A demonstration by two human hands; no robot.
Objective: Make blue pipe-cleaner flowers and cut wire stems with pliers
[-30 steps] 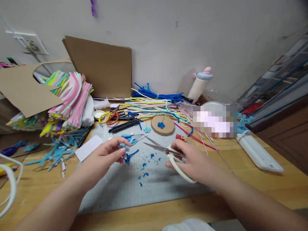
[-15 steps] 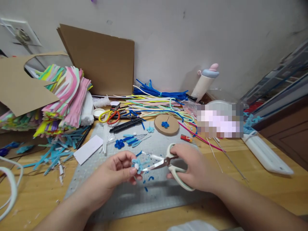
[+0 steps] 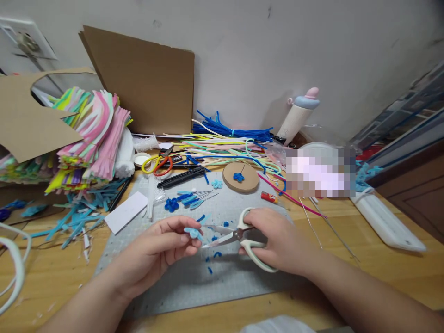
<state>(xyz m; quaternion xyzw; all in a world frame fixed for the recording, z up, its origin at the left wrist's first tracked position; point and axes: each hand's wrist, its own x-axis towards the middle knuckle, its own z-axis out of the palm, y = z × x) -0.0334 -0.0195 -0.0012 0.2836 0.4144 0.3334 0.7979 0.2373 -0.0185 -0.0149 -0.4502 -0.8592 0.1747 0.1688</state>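
Note:
Between the fingertips of my left hand is a light blue pipe-cleaner flower, tilted nearly edge-on. My right hand grips white-handled scissors, fingers through the loops. Their blades are spread and point left, with the tips beside the flower. Small dark blue trimmings lie on the grey cutting mat below the blades. Farther back on the mat are a dark blue flower, a light blue flower and several blue pieces on wire stems.
A round cardboard disc carries a dark blue flower. Behind lie yellow-and-red-handled scissors and loose pipe cleaners. Pipe-cleaner bundles fill the left; a glue stick-like red tube and a white bottle are on the right.
My left hand has turned the light blue flower from facing me to nearly edge-on. The scissor blades are spread wider, and the view has shifted slightly.

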